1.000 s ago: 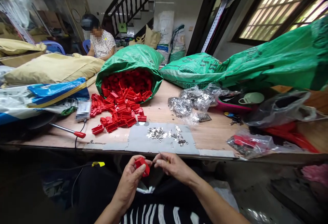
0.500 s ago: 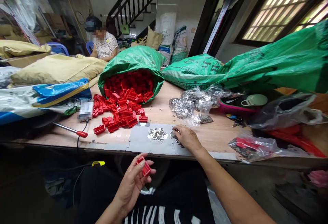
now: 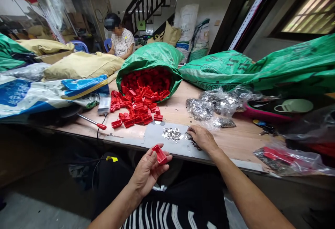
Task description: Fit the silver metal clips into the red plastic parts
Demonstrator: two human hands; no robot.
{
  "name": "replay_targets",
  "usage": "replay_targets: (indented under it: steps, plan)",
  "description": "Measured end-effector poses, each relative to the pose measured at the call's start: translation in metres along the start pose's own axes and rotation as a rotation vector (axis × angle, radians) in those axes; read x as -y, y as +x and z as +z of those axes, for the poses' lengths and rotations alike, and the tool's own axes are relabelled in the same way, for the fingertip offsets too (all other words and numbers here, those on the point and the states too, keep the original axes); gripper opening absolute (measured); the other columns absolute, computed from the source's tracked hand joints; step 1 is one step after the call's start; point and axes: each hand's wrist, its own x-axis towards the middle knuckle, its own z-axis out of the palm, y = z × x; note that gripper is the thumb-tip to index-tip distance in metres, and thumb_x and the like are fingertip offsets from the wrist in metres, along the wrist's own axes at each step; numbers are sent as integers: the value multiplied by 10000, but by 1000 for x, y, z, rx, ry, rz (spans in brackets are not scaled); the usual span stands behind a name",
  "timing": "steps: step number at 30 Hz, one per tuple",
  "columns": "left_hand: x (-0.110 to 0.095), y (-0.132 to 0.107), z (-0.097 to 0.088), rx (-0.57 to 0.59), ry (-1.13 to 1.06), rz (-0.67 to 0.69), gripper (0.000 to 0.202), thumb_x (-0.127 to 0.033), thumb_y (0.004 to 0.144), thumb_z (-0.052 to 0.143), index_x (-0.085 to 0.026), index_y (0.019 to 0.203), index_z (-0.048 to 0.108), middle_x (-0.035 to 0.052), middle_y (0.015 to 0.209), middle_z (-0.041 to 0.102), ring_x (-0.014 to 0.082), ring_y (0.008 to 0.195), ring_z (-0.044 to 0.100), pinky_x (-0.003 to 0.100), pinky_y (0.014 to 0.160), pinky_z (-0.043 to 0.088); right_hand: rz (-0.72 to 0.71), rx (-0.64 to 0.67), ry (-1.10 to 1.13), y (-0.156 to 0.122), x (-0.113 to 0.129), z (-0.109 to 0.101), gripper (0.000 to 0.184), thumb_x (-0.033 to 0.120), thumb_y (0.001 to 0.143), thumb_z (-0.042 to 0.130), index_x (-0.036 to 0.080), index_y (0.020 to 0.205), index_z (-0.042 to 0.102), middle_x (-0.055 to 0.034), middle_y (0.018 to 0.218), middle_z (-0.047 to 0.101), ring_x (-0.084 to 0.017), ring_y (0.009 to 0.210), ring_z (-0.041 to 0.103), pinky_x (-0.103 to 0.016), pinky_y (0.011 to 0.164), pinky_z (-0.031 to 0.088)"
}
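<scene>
My left hand (image 3: pixel 149 169) holds a small hollow red plastic housing (image 3: pixel 159 154) between thumb and fingers, its open side facing up, just off the table's front edge. My right hand (image 3: pixel 202 137) rests over the grey mat (image 3: pixel 153 134) with its fingertips pinched at a heap of small dark metal parts (image 3: pixel 195 144). Whatever sits in that pinch is too small to make out. Left of those fingers lies a pile of shiny flat metal pieces (image 3: pixel 172 134). More red plastic housings (image 3: pixel 138 112) spill from a green sack (image 3: pixel 157 54) beyond the mat.
Clear plastic bags of metal parts (image 3: pixel 200 109) lie right of centre, near a pink-rimmed container (image 3: pixel 264 114). A red-tipped lever (image 3: pixel 101 126) juts over the left side. Another person (image 3: pixel 121 42) sits behind tan sacks (image 3: pixel 83 65). Green sacks (image 3: pixel 220 69) line the back right.
The camera view has swung left, so the scene sits further right. My left hand has risen slightly with the red housing, nearer the table edge. My right hand stays at the metal parts.
</scene>
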Motion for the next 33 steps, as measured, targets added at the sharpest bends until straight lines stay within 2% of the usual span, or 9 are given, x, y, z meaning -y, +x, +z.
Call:
replay_targets:
  steps: [4,8,11,14,20,23,27,30,33]
  plan:
    - [0,0,2,25,-39,-27,445,-358,827,643,-130,1203,577,74,862,670,152,739,696,169,578,563,35,-37,51,-2,2,-4,123,249,858,506,218,910,613,-48,882,688,-199,801,612,-279,688,413]
    - [3,1,2,46,-40,-32,468,-427,842,600,-133,1206,586,56,792,640,100,600,641,138,483,507,-17,-55,399,-13,18,-10,133,318,844,537,205,858,605,-32,801,667,-172,720,593,-269,662,425]
    - [5,2,3,32,10,-13,487,-453,852,574,-135,1220,582,49,745,623,93,548,614,132,423,452,-80,26,669,-28,42,-15,223,408,835,566,189,852,605,-11,714,617,-138,608,531,-248,575,413]
    - [7,2,5,27,83,6,505,-460,854,567,-165,1264,552,36,715,610,91,505,599,131,380,401,-139,115,796,-47,67,-20,233,413,855,566,187,878,618,1,683,601,-119,572,509,-233,538,403]
    - [5,2,7,1,124,27,500,-477,832,589,-182,1235,562,25,697,611,91,465,587,132,350,364,-276,77,770,-68,94,-26,163,343,882,559,201,890,640,-38,805,671,-153,697,605,-255,644,471]
    - [5,4,7,-43,100,-1,438,-482,828,593,-151,1114,603,25,663,614,93,461,589,126,345,355,-350,-1,744,-68,99,-27,121,295,892,553,204,910,632,-46,837,680,-156,722,622,-256,660,486]
    - [7,5,6,-81,82,-28,371,-485,812,614,-133,928,598,33,641,631,99,459,596,121,340,352,-485,-60,678,-65,103,-25,71,209,894,551,203,882,621,-30,778,659,-139,689,611,-241,636,478]
    - [9,4,6,-86,84,-46,372,-492,796,631,-140,906,580,29,628,636,99,447,593,119,334,349,-568,-64,643,-64,104,-23,80,175,893,546,200,861,615,-32,761,650,-141,694,604,-246,638,480]
    - [9,4,5,-92,87,-55,380,-496,786,642,-141,905,576,26,620,638,97,437,591,118,331,348,-590,-56,631,-64,103,-23,83,175,896,542,201,863,614,-36,763,649,-144,699,604,-252,639,485]
